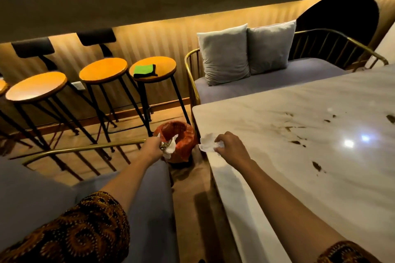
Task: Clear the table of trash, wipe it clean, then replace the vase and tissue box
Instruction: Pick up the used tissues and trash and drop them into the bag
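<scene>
Trash-clearing step, mid-dump. Left hand is out over the bin, which is lined with an orange bag and sits on the floor just off the table corner; it's closed on a white tissue plus something small and metallic-looking I can't identify. Right hand is at the table's near corner, fingers closed on a crumpled tissue, with another wad of paper touching it right at the table edge. Vase and tissue box aren't in view, so can't say where they're parked. Table is not clean: dark brown smears and spots spread across the middle-right of the top, one more nearer the person. Green cloth is sitting on the nearest stool, well away from the table, presumably for the wipe. To do this step well, my take: get the left hand centred over the bin mouth before letting go, since the tissue currently hangs near the rim and could drop outside. Sweep the right hand's wad toward the edge as one bundle, pinch both pieces together, don't drag through the stains. Check the rest of the top for scraps before fetching the cloth; only part of the table is visible here.
</scene>
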